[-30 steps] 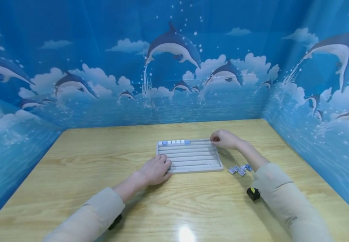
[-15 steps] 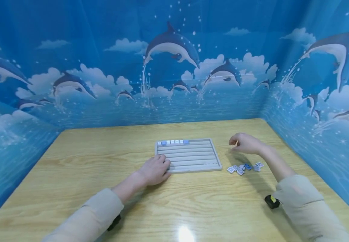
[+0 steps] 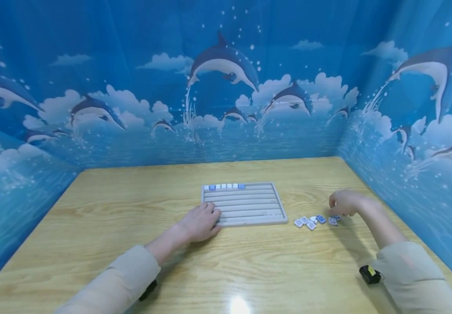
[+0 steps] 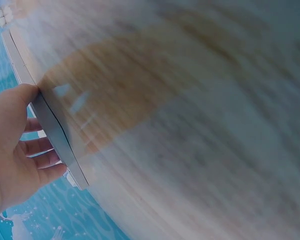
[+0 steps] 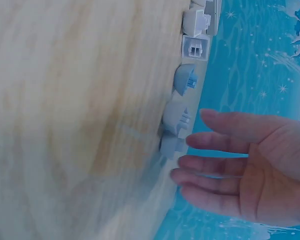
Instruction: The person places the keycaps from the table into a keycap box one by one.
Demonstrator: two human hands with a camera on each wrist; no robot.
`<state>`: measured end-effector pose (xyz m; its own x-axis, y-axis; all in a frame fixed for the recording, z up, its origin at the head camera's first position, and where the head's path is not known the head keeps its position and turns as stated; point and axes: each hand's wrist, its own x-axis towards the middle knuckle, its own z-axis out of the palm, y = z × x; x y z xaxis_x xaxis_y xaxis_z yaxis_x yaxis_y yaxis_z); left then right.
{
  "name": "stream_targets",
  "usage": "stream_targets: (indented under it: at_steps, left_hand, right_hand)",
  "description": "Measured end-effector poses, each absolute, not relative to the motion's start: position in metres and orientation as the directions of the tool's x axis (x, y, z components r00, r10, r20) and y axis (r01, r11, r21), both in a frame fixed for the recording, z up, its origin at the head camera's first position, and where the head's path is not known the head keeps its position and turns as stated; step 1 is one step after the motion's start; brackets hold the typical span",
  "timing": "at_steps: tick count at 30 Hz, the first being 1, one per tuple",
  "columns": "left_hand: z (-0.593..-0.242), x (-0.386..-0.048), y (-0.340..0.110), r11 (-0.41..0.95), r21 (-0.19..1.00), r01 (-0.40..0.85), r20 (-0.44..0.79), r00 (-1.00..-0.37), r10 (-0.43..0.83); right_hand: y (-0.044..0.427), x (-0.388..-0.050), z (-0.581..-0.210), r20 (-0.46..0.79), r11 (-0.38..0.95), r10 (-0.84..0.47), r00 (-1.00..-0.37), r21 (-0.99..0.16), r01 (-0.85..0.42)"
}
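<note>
My left hand (image 3: 200,221) holds the near left corner of a grey ridged tray (image 3: 251,203); in the left wrist view, thumb and fingers lie about the tray's edge (image 4: 52,125). A short row of white and blue keycaps (image 3: 223,186) fills the left part of the tray's farthest slot. To the right of the tray, several loose keycaps (image 3: 310,225) lie on the table, one of them blue (image 3: 321,219). Over the rightmost ones hovers my right hand (image 3: 349,203). Its fingers are extended beside a white keycap (image 5: 176,117) in the right wrist view, with nothing seen between them.
The wooden table (image 3: 163,274) carries the tray and keycaps. Behind and at both sides hangs a blue dolphin-print curtain (image 3: 131,144). A small black device (image 3: 370,274) sits under the right sleeve's cuff.
My right hand has moved from the tray's far right corner, rightward and toward me, to the loose keycaps. The left hand stays at the tray corner.
</note>
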<state>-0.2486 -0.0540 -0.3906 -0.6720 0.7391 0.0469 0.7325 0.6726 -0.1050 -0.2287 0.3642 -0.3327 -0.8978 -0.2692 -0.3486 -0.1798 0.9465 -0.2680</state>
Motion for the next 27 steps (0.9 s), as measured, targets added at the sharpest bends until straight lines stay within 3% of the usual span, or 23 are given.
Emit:
stream_targets:
  at_steps: [6,15,27]
  left_hand:
    - [-0.391,-0.249,-0.055,0.669,-0.108,0.736,0.051,-0.668,0.743]
    - [-0.391,-0.248,-0.053,0.666,-0.107,0.739,0.032,-0.667,0.745]
    - [-0.392,-0.248,-0.053,0.68,-0.108,0.725,0.021,-0.683,0.731]
  right_hand:
    - [0.364,-0.227,-0.34,-0.402,0.943,-0.202,-0.893,-0.325,-0.067]
    - [0.362,-0.229,-0.351,-0.391,0.924,-0.167,-0.905,-0.384,-0.005]
    - [0.363,-0.235,-0.356,-0.294,0.936,-0.223,-0.929,-0.331,-0.12]
